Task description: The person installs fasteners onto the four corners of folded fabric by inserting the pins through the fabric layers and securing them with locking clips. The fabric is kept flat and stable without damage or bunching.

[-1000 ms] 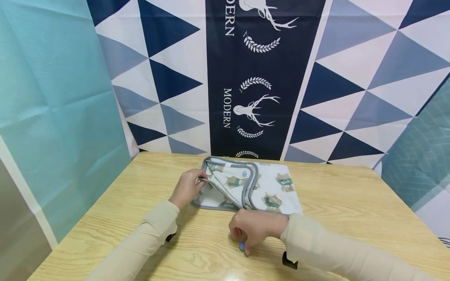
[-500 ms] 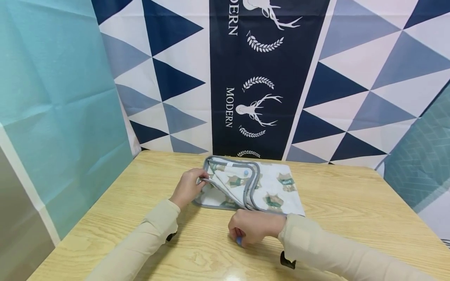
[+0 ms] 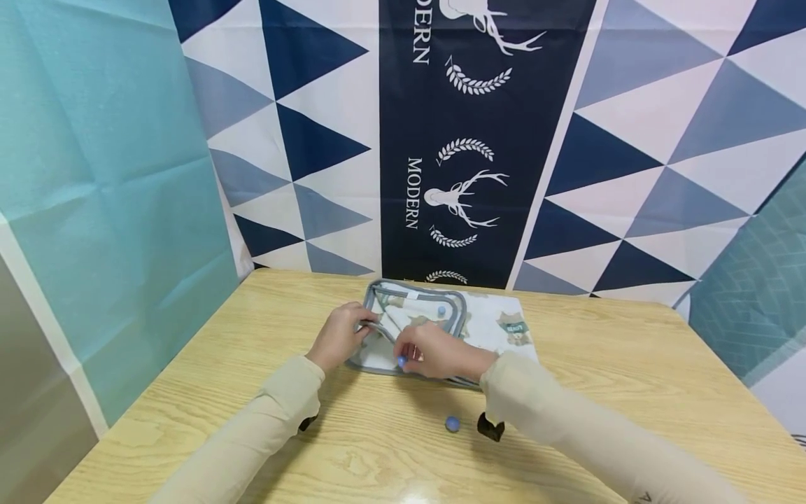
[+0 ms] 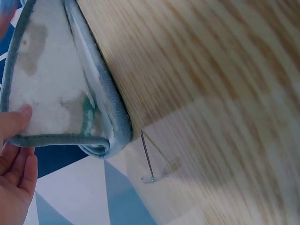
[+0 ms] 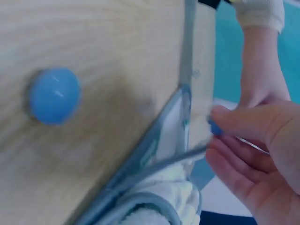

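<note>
A folded white cloth [image 3: 497,322] with grey edging and a brown bear print lies at the back of the table. My left hand [image 3: 340,334] pinches its upper layer by the edge and holds it lifted, so a gap shows beneath. In the left wrist view, the thumb lies on the cloth [image 4: 51,89] with the fingers under it. My right hand [image 3: 434,350] is over the cloth's front part, pinching a small blue ball [image 3: 401,361] between thumb and fingers at the lifted edge. Another blue ball [image 3: 452,424] rests on the table below the right wrist.
The wooden table [image 3: 252,308] meets a patterned curtain [image 3: 334,210] at the back and a turquoise one [image 3: 126,210] on the left. A small light-blue round spot [image 3: 441,311] shows on the cloth. A thin pin [image 4: 147,159] stands out near the table edge.
My right hand has risen from the table in front of the cloth, up and left to the lifted edge, with a blue ball. The other ball now shows on the table. My left hand stays put.
</note>
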{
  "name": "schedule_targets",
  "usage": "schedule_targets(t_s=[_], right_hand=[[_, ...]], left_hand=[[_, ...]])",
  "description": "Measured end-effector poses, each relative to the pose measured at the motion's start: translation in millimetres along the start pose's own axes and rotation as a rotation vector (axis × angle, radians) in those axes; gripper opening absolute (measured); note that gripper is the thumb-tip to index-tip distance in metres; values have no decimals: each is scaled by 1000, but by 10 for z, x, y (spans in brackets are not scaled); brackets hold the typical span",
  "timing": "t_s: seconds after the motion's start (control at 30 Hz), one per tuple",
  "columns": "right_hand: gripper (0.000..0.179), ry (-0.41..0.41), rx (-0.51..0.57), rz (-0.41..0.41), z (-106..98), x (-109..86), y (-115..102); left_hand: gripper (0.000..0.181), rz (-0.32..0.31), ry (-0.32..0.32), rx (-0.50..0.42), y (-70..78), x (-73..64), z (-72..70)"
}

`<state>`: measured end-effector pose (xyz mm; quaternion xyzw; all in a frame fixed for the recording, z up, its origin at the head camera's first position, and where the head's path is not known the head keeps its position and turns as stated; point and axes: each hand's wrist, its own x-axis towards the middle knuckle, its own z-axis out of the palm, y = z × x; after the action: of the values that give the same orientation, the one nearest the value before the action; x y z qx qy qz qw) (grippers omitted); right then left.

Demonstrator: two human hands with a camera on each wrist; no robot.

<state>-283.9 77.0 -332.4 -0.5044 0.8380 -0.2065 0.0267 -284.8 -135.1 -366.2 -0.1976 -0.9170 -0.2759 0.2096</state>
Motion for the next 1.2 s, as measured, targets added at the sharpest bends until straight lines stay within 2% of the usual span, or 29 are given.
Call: schedule_targets(t_s=[0.1, 0.27, 0.5, 0.7, 0.9, 1.2], right_hand=[[13, 117, -6, 61, -29, 114, 57], [15, 258, 78, 215, -53, 283, 148], [20, 322, 228, 400, 13, 401, 245], [24, 374, 439, 583, 45, 478, 298], [25, 413, 632, 623, 71, 531, 355], [27, 408, 703, 657, 124, 572, 370]], left_hand=[[15, -1, 0, -7, -9, -5, 1], [15, 12, -1, -8, -21, -2, 4], [16, 52, 13, -20, -30, 3, 19], [17, 97, 24, 0, -62, 12, 38], [18, 111, 27, 5, -70, 24, 37], [17, 99, 19, -26, -64, 20, 40]])
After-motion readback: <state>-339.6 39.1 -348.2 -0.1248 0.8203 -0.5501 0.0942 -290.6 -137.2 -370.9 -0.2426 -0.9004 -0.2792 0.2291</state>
